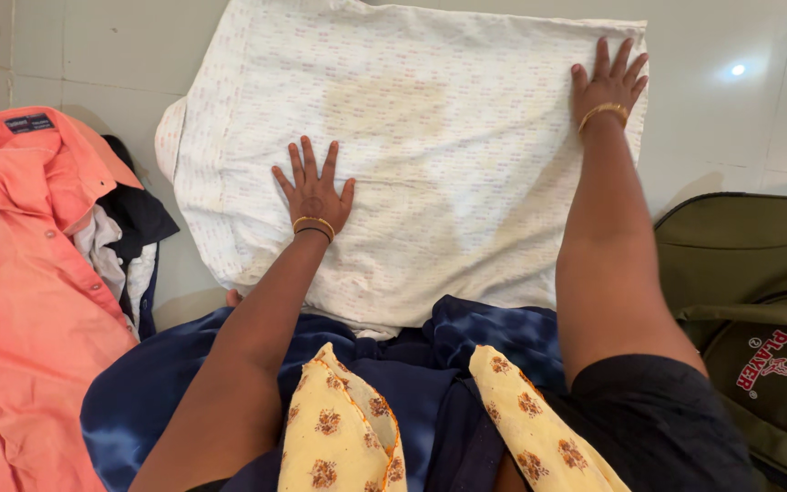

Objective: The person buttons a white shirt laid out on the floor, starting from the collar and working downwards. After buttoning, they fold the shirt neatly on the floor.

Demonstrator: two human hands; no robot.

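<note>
On the pale tiled floor (93, 55) a white cloth (430, 128) with small coloured marks lay spread flat, and both hands pressed on it. Left hand (313, 193) lay palm down near the middle of the cloth, a little toward its near left part, with the fingers (307, 159) wide and straight, holding nothing. Right hand (608, 84) lay palm down at the far right corner of the cloth, close to the edge, also with fingers wide apart and flat on the fabric. Each wrist carried a gold bangle (602, 112). A faint yellowish stain showed in the middle of the cloth, between the two hands.

At the left side an orange shirt (20, 273) lay crumpled on the floor, with its collar toward the far side. Just beside it, partly under it, were some dark and white clothes (129, 237). At the near edge the person's lap was covered by blue tie-dye fabric (494, 333), and the near edge of the white cloth touched it. Two ends of a yellow scarf (339, 428) with small brown flowers hung over the blue fabric. At the right side stood an olive green bag (740, 264), apart from the cloth.
</note>
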